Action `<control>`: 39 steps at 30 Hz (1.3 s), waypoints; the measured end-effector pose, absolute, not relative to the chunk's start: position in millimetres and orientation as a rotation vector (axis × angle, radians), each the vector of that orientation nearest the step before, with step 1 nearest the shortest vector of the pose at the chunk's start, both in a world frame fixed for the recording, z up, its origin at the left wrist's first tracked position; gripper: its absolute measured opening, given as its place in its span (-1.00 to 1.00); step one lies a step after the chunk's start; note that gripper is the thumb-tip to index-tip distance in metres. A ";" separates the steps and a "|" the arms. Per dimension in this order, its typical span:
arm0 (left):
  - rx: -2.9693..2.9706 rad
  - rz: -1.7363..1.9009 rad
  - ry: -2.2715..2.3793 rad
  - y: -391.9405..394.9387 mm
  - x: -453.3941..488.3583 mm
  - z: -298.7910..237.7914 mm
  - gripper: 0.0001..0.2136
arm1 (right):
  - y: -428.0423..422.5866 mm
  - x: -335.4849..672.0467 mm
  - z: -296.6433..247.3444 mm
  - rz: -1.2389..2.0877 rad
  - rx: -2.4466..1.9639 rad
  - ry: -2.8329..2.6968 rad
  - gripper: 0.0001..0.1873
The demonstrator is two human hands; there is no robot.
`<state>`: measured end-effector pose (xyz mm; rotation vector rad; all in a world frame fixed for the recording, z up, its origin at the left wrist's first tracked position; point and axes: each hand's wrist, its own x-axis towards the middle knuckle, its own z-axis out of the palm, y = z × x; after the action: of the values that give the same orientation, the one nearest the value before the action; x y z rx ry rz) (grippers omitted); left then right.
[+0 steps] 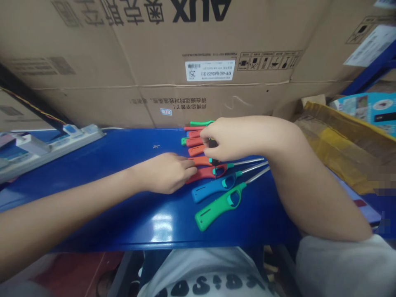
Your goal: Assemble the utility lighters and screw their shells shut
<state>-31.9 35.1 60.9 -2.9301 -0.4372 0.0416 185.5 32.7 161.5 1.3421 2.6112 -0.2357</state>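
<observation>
**both hands among the utility lighters**

your right hand (230,138) closes to a narrow pinch over the upper lighters, its fingertips (206,142) down by the orange handles, but i can't tell whether it's holding one. your left hand (165,173) is loosely curled, with its fingers (189,168) against the butt end of a red lighter (206,173); i can't tell if that's a real grip. just above the red one lies an orange lighter (199,161), and below it are a blue lighter (213,187) and a green lighter (216,208), their steel nozzles pointing right. more orange and red handles (193,140) sit under your right hand. everything lies on a blue metal shelf (123,222), in front of a cardboard box (185,49) printed aux. a power strip (52,150) lies to the left, and yellow-wrapped packaging (340,140) to the right.
</observation>
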 end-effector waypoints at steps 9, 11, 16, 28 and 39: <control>-2.822 -0.033 -0.425 39.1 -34.4 46.1 -0.70 | 32.8 183.3 163.8 -0.217 1.350 2.562 -0.84; -2.836 -0.041 -0.479 37.2 -32.5 48.2 -0.71 | 32.2 182.8 164.2 -0.217 1.350 2.566 -0.84; -2.814 0.084 -0.645 32.5 -30.2 46.7 -0.73 | 30.6 183.7 162.9 -0.250 1.352 2.633 -0.89; -2.705 0.213 -1.253 20.5 -19.0 45.8 -0.58 | 28.6 185.0 163.6 -0.258 1.369 2.609 -0.78; -2.811 0.173 -1.023 13.0 -24.0 52.1 -0.69 | 28.8 184.5 163.3 -0.275 1.390 2.621 -0.80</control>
<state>-24.0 13.0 52.1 -2.8106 -1.0229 0.1726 184.5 28.8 163.3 1.3901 2.6214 -0.2747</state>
